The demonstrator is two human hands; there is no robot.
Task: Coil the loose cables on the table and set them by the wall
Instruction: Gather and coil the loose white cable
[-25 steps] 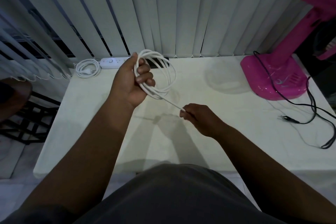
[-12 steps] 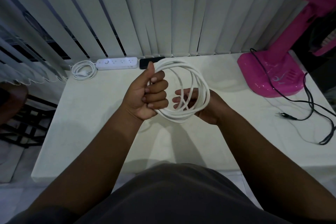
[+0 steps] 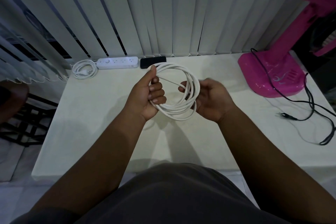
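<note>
1. White table (image 3: pixel 91 123) under closed blinds (image 3: pixel 163 14): I hold the coil (image 3: pixel 178 115) above its middle, clear of the top.
2. My left hand (image 3: pixel 149 96) is fisted round the coil's left side, thumb laid on top. My right hand (image 3: pixel 212 100) has its fingers curled at the right side and seems to pinch the loose end (image 3: pixel 171 82), which crosses the loop.
3. As I judge it, the step is securing that end. I should wind it round the bundled strands a few turns and pull it snug.
4. The left fist must stay firm, or the springy loops will fan apart.
5. The loops look uneven, so I'd square them first.
6. Then it goes by the wall near the strip (image 3: pixel 117 62).
7. One black cable (image 3: pixel 309 103) lies loose at the right and is not yet coiled.
</note>
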